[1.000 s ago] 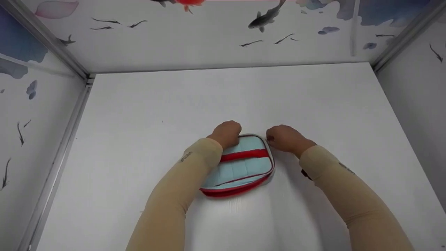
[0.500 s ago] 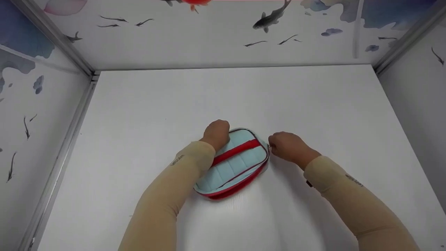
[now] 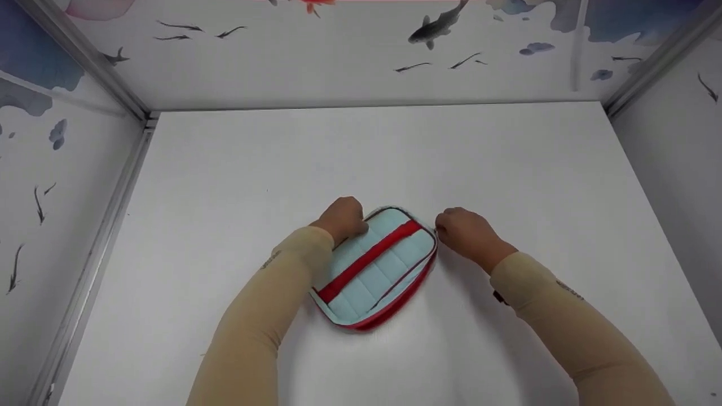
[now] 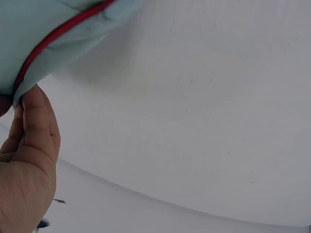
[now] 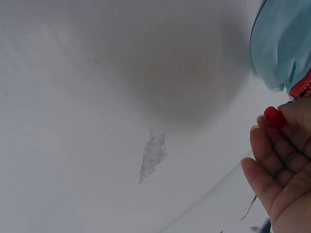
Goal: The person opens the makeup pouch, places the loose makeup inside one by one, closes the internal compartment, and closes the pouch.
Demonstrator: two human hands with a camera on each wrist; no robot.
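Observation:
A light-blue quilted pouch (image 3: 389, 268) with a red strap (image 3: 369, 257) across its top lies slantwise near the middle of the table. My left hand (image 3: 340, 219) grips its far left edge, thumb on top and fingers along the outer side, as the left wrist view shows. At the pouch's right corner, my right hand (image 3: 469, 234) pinches a red zipper pull (image 5: 274, 118) between thumb and forefinger. Red zipper teeth (image 5: 306, 85) show right beside that pull in the right wrist view. Part of the pouch's left side is hidden behind the left hand and sleeve.
The white tabletop (image 3: 225, 169) extends around the pouch. A back wall (image 3: 338, 73) printed with fish and side walls enclose it, with a metal rail (image 3: 101, 254) along the left edge. A grey scuff (image 5: 153, 158) marks the surface in the right wrist view.
The pouch has turned anticlockwise, its near left end swinging towards me. My left hand has shifted left along with its edge. The right hand has moved slightly right and down, staying at the corner.

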